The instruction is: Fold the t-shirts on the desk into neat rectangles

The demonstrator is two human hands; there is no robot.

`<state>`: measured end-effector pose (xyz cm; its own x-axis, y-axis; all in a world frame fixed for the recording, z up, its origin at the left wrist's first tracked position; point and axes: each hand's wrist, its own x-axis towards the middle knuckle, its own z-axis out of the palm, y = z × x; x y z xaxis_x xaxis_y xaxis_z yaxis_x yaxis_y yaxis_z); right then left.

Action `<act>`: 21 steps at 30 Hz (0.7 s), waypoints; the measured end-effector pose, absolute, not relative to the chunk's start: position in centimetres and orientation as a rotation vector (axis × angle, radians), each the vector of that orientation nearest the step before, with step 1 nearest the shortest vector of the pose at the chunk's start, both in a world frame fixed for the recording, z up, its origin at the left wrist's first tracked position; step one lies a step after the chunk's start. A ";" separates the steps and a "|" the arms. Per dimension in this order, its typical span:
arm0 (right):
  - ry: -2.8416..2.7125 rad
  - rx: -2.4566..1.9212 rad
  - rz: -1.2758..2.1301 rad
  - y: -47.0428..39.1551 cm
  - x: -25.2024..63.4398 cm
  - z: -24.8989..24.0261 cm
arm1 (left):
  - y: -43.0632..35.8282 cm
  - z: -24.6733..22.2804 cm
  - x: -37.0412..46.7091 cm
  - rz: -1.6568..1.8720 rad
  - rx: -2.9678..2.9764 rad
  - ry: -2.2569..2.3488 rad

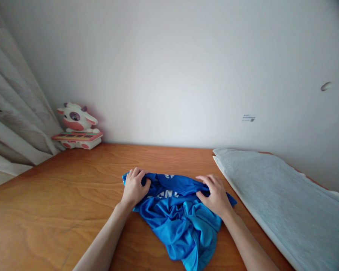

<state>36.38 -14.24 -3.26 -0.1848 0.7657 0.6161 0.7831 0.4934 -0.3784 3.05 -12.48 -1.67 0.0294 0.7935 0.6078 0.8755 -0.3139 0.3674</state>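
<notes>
A crumpled blue sports shirt (180,218) lies in front of me, dark blue along its far edge and lighter blue near me. White lettering and a small white logo show partly among its folds. At its far left end, my left hand (136,185) is closed on the fabric, thumb bent inward. Toward the far right end, my right hand (214,194) curls over the same edge, its thumb and index finger holding a fold loosely between them. A narrow point of cloth sticks out beyond that hand.
The shirt rests on a wooden tabletop (45,210). Folded pale grey fabric (279,192) covers the right side. A cow-shaped toy keyboard (77,126) stands at the back left beside a curtain (14,105). Behind is a white wall (169,75) with a small label (248,118).
</notes>
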 end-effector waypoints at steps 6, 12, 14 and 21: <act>-1.657 -1.301 -0.060 -13.6 36.9 -3.4 | -12.9 -0.1 2.5 -1.508 -1.938 -1.909; -1.568 -1.296 -0.062 -13.2 37.1 -3.2 | -12.8 0.9 3.0 -2.150 -2.161 -2.362; -1.557 -1.307 0.030 -13.1 37.2 -2.6 | -12.7 1.1 2.9 -2.293 -2.248 -2.381; -1.702 -1.298 1.617 -15.1 41.2 -0.5 | -14.6 2.5 -1.0 -1.387 -3.274 -2.769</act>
<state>41.16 -15.12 -0.53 -0.4525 0.8493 -0.2720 0.3148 -0.1332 -0.9398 -0.97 -14.57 2.53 0.4311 0.8389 -0.3322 0.2365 0.2503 0.9388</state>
